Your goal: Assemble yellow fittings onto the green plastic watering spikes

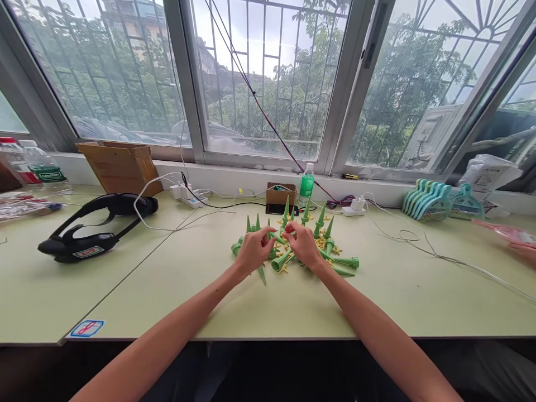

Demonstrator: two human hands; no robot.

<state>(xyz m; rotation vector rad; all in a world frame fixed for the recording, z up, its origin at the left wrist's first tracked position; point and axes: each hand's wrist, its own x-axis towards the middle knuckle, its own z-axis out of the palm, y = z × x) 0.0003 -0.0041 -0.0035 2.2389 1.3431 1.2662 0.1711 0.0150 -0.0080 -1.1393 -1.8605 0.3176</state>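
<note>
A heap of green plastic cone spikes (322,234) and small yellow parts (321,244) lies on the pale green table (268,307) in front of me. My left hand (253,250) is closed around a green spike whose tip (262,274) points down toward me. My right hand (302,243) pinches something small between thumb and fingers right beside the left hand, over the heap. Several spikes stand upright behind my hands; others lie flat to the right.
A black headset (90,226) lies at left, with a cardboard box (119,164) and power strip (189,195) behind. A small brown box (280,194), phone and green bottle (307,181) stand by the window. Teal hangers (431,199) and cables lie right; another person's hand (523,251) at the right edge.
</note>
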